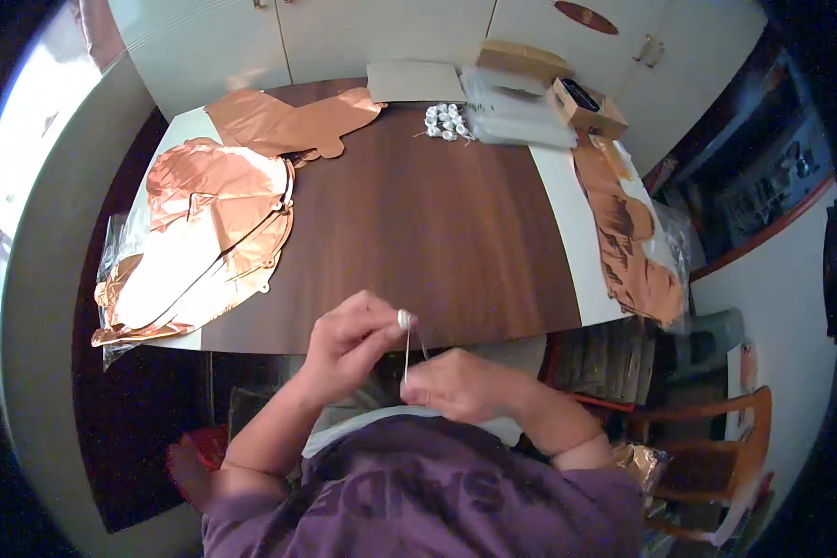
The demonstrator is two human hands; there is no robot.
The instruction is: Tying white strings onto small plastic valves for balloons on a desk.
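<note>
At the near edge of the table, my left hand (348, 342) pinches a small white coil of string (404, 319) between thumb and fingertips. A white strand (407, 353) runs down from the coil to my right hand (465, 383), taut between the two. My right hand is lower and closer to my body, its fingers closed on the strand; the fingertips are partly hidden. Several similar small white coils (446, 122) lie grouped at the far side of the table.
Flat copper-coloured foil balloons (218, 200) cover the left side of the brown table (428, 223). More copper foil (628, 232) lies along the right edge. At the back are clear plastic bags (521, 116), a grey card (416, 82) and a small open box (590, 110). A wooden chair (716, 446) stands right.
</note>
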